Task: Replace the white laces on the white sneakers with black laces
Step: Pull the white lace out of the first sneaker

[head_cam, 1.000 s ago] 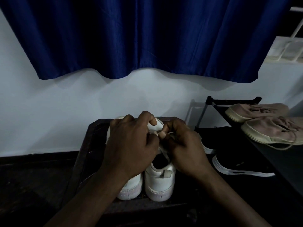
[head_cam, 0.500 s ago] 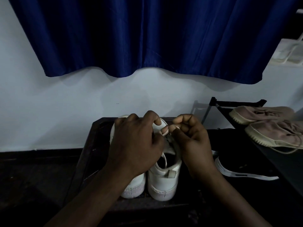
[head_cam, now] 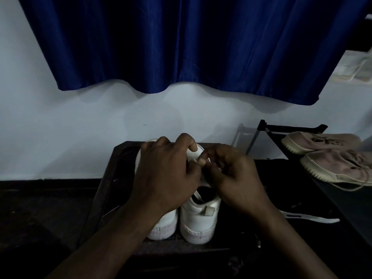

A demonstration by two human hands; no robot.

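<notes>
Blue curtain (head_cam: 181,43) fills the 12 o'clock half, top cut off; white wall (head_cam: 60,127) below it; dark tray (head_cam: 112,178) at 6 o'clock, near rim lost in shadow; tan shoes (head_cam: 332,164) at 3 o'clock, cut by the frame edge; white sneakers (head_cam: 198,220) stand side by side in the tray, long axis 6–12, heels at 6, toes toward the wall; lacing hidden under both hands; left hand (head_cam: 167,172) grip curled over the toe of the 3 o'clock sneaker; right hand (head_cam: 235,178) blurred, fingers curled at the lacing; cannot tell what its grip pinches.

Left hand (head_cam: 167,174) and right hand (head_cam: 235,178) side by side, fingers curled inward.
</notes>
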